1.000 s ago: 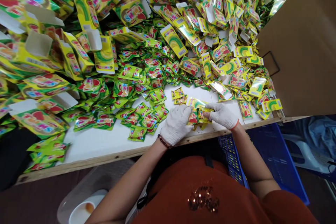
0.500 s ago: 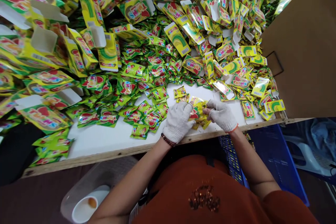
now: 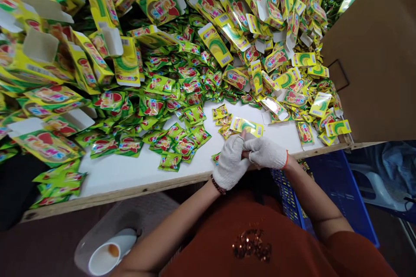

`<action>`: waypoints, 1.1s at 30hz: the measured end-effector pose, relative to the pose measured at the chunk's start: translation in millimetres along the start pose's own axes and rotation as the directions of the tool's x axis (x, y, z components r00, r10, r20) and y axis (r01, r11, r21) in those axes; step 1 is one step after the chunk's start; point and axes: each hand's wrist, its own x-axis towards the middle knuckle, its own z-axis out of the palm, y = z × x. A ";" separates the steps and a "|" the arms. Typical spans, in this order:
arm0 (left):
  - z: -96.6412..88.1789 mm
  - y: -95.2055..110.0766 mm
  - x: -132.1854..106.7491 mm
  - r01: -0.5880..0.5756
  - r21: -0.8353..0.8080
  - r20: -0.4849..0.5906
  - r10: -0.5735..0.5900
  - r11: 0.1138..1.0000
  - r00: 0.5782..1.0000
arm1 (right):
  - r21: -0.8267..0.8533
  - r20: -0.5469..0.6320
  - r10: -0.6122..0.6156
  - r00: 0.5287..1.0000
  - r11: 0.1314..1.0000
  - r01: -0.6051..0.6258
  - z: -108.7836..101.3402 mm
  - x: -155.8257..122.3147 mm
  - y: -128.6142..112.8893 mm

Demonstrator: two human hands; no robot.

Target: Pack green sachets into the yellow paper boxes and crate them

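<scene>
My left hand and my right hand, both in white knit gloves with bare fingertips, meet above the table's front edge. Their fingers are curled in against each other, and whatever is between them is hidden. Just beyond the fingers lies a yellow candy box with a green swirl and a barcode. Small yellow packets lie to its left on the white tabletop. A bit of a green packet peeks out beside my left hand.
Green candy packets are heaped to the left, with open yellow boxes piled behind and around them. More boxes fill the right side, by a large brown carton. Below the table are a blue crate and a white cup.
Both hands have drawn back toward my body and closed together. The yellow box near them now shows in full, and the yellow packets that were under my hands are no longer visible there.
</scene>
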 end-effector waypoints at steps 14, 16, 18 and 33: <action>-7.5 -24.4 -12.0 0.368 -0.613 0.112 -0.385 0.699 0.916 | 0.080 -0.662 -0.116 0.740 0.971 0.224 35.6 3.7 45.3; -11.5 -25.1 -11.4 0.355 -0.545 0.115 -0.352 0.759 0.929 | 0.112 -0.639 -0.079 0.765 0.975 0.194 40.3 5.6 50.0; -16.7 -26.6 -10.3 0.334 -0.490 0.092 -0.333 0.805 0.938 | 0.080 -0.621 -0.096 0.778 0.980 0.185 41.4 8.3 48.9; -25.5 -30.9 -6.0 0.264 -0.452 0.025 -0.283 0.852 0.959 | -0.074 -0.403 -0.271 0.874 0.962 0.264 29.2 18.1 34.2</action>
